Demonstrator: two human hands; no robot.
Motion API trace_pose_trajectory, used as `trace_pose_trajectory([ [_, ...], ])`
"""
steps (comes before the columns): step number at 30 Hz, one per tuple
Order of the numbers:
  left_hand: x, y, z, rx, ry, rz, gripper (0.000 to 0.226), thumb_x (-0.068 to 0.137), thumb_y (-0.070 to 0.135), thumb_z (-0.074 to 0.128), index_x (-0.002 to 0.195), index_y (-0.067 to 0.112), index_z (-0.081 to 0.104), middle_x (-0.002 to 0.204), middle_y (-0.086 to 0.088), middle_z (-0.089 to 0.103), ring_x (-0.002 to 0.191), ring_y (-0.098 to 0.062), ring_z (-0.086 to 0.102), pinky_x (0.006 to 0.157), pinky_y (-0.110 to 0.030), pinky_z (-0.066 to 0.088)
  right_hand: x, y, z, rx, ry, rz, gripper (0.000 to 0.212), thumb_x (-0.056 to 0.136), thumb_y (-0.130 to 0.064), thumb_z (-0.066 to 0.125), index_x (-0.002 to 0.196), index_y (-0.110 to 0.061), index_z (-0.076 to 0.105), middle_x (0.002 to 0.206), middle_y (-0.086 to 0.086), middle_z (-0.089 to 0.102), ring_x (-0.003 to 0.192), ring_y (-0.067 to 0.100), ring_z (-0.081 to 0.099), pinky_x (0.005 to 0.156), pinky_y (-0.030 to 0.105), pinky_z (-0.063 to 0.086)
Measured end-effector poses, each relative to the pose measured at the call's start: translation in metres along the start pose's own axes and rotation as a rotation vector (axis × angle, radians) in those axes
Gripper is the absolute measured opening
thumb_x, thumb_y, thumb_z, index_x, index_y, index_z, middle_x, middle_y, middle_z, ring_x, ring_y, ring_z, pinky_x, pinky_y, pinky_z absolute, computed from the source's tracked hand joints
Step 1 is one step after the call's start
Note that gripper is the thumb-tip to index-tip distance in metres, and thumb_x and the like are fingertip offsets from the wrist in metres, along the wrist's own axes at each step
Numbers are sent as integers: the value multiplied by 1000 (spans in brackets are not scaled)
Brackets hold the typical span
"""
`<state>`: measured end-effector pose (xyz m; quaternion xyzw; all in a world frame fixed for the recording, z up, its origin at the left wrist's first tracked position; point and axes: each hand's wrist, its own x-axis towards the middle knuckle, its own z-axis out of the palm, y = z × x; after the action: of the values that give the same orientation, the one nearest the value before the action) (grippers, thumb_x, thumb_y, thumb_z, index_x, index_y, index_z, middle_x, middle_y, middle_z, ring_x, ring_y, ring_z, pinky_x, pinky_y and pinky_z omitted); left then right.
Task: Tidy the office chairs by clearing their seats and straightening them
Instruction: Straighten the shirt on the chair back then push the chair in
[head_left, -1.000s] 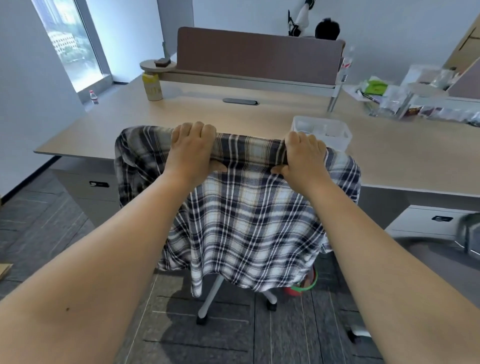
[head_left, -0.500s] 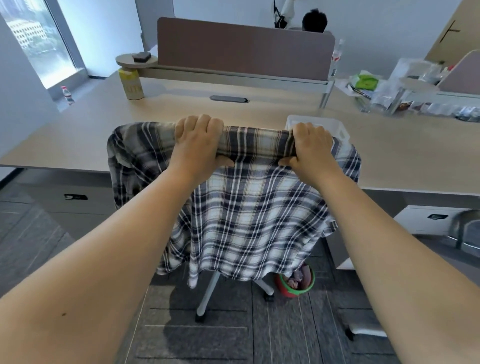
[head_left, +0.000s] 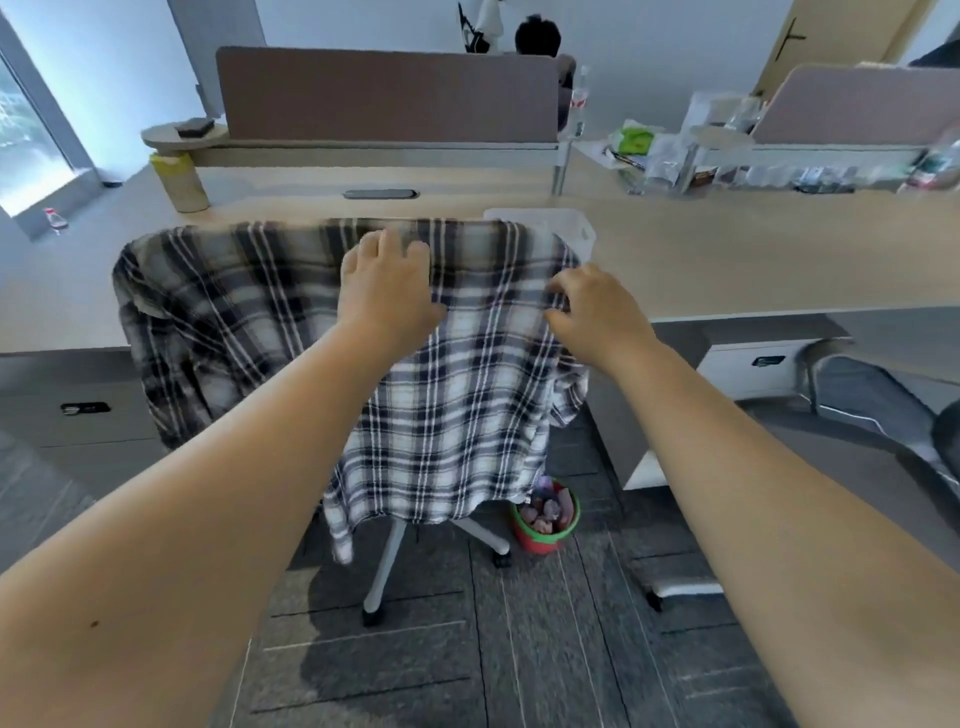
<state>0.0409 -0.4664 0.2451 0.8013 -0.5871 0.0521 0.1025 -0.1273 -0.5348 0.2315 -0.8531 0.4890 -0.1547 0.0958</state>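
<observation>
**Both hands loosen on the chair back**

Since the earlier frame our grip has eased: both hands were wrapped over the top of the chair back, and now they sit lower and looser. Our left hand (head_left: 387, 288) lies flat on the shirt (head_left: 457, 384) with its fingers (head_left: 389, 244) spread near the top edge, clasping nothing that we can see. Our right hand (head_left: 597, 312) is off the edge, fingers half curled, their tips at the cloth; we cannot tell whether it pinches a fold.

The chair (head_left: 387, 566) stands at the desk (head_left: 727, 260), its back toward us and fully draped by the shirt, with only the base and castors showing below. The seat is hidden, so we cannot say whether it is clear.

We judge this chair about squared to the desk, with the shirt tidied over its back. 1 more chair (head_left: 878, 400) shows at the right, angled away from the desk, so that 1 looks left to do. A red bucket (head_left: 545, 525) sits on the floor by the base.
</observation>
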Motion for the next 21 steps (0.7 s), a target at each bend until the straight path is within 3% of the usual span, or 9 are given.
trace_pose_trajectory([
  [6, -58, 136, 28, -121, -285, 264, 38, 92, 30, 50, 118, 4, 52, 123, -16, 58, 109, -33, 56, 89, -42, 49, -109, 109, -36, 37, -10, 214, 29, 92, -15, 47, 117, -4, 56, 125, 17, 57, 113, 33, 54, 94, 40, 46],
  [12, -139, 288, 63, -229, -500, 478, 38, 93, 25, 47, 125, 5, 50, 131, -15, 55, 119, -32, 51, 97, -39, 44, -251, 230, -70, 46, -4, 526, 28, 91, -18, 49, 116, -8, 59, 124, 15, 60, 110, 32, 56, 91, 37, 47],
  [16, -186, 381, 75, -281, -599, 598, 23, 92, 23, 48, 107, 8, 56, 112, -16, 57, 105, -27, 53, 88, -35, 42, -338, 295, -97, 51, 25, 722, 28, 91, -18, 50, 116, -8, 58, 123, 15, 61, 111, 33, 56, 91, 38, 47],
  [18, -204, 420, 78, -293, -613, 656, 31, 92, 25, 49, 115, 6, 56, 122, -14, 58, 113, -29, 52, 94, -38, 43, -374, 319, -107, 79, 49, 797, 29, 91, -16, 48, 117, -7, 58, 123, 17, 61, 111, 34, 56, 91, 39, 47],
  [21, -223, 480, 88, -291, -640, 754, 32, 92, 25, 51, 117, 5, 55, 124, -15, 59, 112, -29, 54, 92, -38, 43, -421, 354, -119, 101, 90, 903, 21, 92, -17, 48, 108, -11, 60, 110, 16, 63, 108, 33, 57, 79, 32, 44],
])
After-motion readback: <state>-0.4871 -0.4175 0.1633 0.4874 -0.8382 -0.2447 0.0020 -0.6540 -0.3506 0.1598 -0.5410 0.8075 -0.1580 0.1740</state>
